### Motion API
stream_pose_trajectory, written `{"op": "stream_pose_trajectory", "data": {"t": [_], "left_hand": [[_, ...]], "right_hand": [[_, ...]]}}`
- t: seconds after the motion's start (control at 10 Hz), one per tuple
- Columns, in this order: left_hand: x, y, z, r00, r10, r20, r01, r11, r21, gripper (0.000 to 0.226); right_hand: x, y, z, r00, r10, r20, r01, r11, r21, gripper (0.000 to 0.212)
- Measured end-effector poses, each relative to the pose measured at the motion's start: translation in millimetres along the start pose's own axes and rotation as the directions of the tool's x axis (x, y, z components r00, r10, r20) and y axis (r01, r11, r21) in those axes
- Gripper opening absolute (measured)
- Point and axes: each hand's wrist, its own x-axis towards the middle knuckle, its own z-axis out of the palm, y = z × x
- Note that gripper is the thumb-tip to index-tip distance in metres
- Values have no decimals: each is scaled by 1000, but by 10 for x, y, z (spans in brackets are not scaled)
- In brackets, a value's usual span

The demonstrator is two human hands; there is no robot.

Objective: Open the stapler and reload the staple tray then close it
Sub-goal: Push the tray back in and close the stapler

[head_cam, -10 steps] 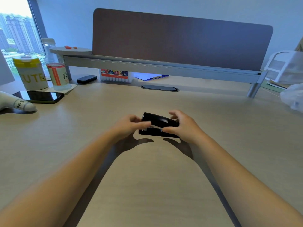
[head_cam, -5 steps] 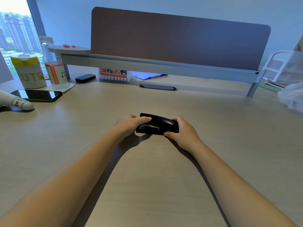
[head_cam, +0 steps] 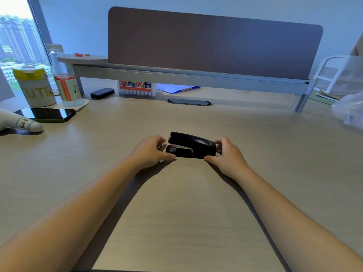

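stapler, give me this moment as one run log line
stapler: closed, flat on desk | left hand: at front end | right hand: gripping hinge end | reload: no staples seen

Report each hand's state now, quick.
Left hand: fingers curled at the stapler front end, thumb touching its base.
Right hand: fingers pinching the stapler's rear end.

Counter [head_cam: 196, 213], one, holding:
- Stapler [head_cam: 191, 145], black: 1, mid-counter.
- Hands: 2, left hand [head_cam: 150, 152] and right hand [head_cam: 228, 156].
- Phone [head_cam: 47, 114]: 1, near the left edge.
- Bottle [head_cam: 65, 79], clear: 1.
- Cup [head_cam: 35, 87], yellow-lidded: 1.
- Marker box [head_cam: 137, 87]: 1, at the far edge.
- Small black case [head_cam: 102, 92]: 1.
- Blue folder [head_cam: 179, 88]: 1.
- Plastic bag [head_cam: 349, 112]: 1, at the right edge.
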Motion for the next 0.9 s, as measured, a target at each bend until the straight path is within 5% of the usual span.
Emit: {"op": "stream_pose_trajectory", "data": {"t": [0.3, 0.9], "left_hand": [[325, -66, 37, 989, 110, -97, -93, 982, 164, 39], [1939, -19, 94, 992, 0, -127, 18, 990, 137, 46]], "right_hand": [[323, 78, 52, 999, 10, -48, -8, 999, 36, 36], [1985, 219, 263, 995, 26, -96, -29, 999, -31, 42]]}}
